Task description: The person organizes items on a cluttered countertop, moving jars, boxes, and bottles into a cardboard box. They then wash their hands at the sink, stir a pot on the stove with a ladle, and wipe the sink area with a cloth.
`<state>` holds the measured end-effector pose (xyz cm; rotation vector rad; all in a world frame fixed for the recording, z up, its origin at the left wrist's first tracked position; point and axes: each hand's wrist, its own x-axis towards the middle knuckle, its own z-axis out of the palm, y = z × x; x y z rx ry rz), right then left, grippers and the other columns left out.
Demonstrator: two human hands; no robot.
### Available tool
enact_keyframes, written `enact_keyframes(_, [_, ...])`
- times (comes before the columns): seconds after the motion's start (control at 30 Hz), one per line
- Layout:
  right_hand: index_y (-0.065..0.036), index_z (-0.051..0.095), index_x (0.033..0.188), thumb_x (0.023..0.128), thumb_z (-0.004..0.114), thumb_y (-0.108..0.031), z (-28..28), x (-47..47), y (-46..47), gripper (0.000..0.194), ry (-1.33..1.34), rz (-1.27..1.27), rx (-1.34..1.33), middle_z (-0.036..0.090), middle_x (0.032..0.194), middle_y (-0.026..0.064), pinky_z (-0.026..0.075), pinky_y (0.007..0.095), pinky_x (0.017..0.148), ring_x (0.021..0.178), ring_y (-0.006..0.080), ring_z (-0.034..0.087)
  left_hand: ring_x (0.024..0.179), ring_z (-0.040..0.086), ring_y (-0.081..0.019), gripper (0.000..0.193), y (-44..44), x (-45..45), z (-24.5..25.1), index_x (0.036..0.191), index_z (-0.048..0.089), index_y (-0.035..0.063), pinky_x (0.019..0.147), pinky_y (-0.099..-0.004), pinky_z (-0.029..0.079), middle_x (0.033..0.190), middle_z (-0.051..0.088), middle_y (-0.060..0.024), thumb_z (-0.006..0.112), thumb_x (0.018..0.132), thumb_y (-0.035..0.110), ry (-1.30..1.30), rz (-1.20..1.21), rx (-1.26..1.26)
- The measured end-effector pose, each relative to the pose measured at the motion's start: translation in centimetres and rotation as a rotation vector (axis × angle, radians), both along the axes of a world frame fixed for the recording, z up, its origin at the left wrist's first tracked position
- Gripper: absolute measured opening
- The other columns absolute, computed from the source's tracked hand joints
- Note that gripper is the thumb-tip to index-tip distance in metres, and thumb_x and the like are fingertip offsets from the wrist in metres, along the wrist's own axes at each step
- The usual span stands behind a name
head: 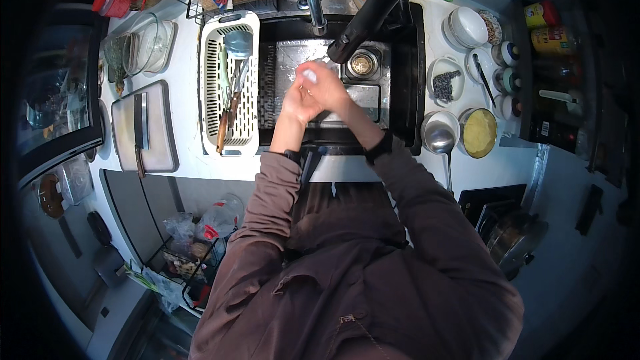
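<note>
Both hands meet over the black sink [407, 85], below a chrome faucet [311, 0] and a thick black tube [372, 12]. My left hand [298, 102] is turned partly palm up, and my right hand [331, 89] lies across it, slightly blurred. A small white patch shows at the fingers; whether it is foam, water or an object is unclear. The fingers overlap, hiding whatever may be between the palms. The wet metal sink bottom [290, 60] shows behind them, with a round drain strainer [363, 64] to the right.
A white slotted basket [204, 85] holding knives sits over the sink's left side. Further left, a cleaver [141, 122] rests on a cutting board [162, 105]. On the right counter stand white bowls [469, 27], a ladle [440, 141] and a bowl of yellow food [479, 132].
</note>
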<state>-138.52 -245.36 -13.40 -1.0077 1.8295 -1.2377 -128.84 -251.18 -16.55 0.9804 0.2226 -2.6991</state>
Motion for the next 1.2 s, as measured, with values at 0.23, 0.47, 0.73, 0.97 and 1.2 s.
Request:
enact_keyframes(0.23, [-0.006,0.058,0.089,0.085,0.060,-0.015,3.7,3.9,3.1,0.010,0.406,-0.172,-0.187,0.062,0.073,0.0154,0.048,0.0450,0.075,0.073,0.0391,0.060,0.105,0.056,-0.0258,0.036,-0.5,-1.6,-2.8,0.112,0.052,0.0002,0.091,-0.0427,0.046,0.111,0.057,-0.0181,0.036,0.100,0.031,0.652,-0.210,0.098])
enact_keyframes(0.47, [-0.005,0.060,0.087,0.091,0.054,-0.031,-2.0,-0.4,0.0,0.027,0.399,-0.090,0.362,0.065,0.079,0.0206,0.048,0.0477,0.067,0.076,0.0396,0.063,0.101,0.058,-0.0243,0.032,0.3,-0.7,-1.2,0.121,0.047,0.0033,0.088,-0.0379,0.049,0.109,0.060,-0.0159,0.031,0.102,0.024,0.045,-0.097,-0.018])
enact_keyframes(0.73, [-0.008,0.061,0.107,0.090,0.049,-0.021,-3.3,-0.6,0.5,0.025,-0.046,0.016,0.202,0.066,0.089,0.0175,0.050,0.0385,0.073,0.083,0.0334,0.064,0.116,0.047,-0.0408,0.045,-0.5,1.5,-1.0,0.127,0.038,0.0042,0.097,-0.0568,0.039,0.132,0.044,-0.0167,0.034,0.100,0.040,-0.172,-0.196,-0.169])
enact_keyframes(0.97, [-0.004,0.064,0.106,0.091,0.046,-0.010,1.6,2.6,6.3,0.024,0.296,-0.174,-0.132,0.066,0.095,0.0157,0.048,0.0319,0.078,0.085,0.0289,0.063,0.100,0.057,-0.0356,0.033,-2.0,-4.5,-4.8,0.108,0.053,-0.0042,0.092,-0.0487,0.045,0.108,0.059,-0.0214,0.032,0.099,0.019,-0.272,-0.155,-0.142])
enact_keyframes(1.2, [0.000,0.064,0.104,0.090,0.046,-0.006,-0.3,-0.2,8.5,0.024,-0.041,-0.418,-0.057,0.068,0.089,0.0075,0.048,0.0277,0.077,0.083,0.0154,0.063,0.101,0.056,-0.0359,0.033,-1.9,-7.5,-6.0,0.113,0.050,-0.0065,0.090,-0.0505,0.047,0.110,0.058,-0.0206,0.028,0.098,0.014,-0.288,-0.061,-0.135])
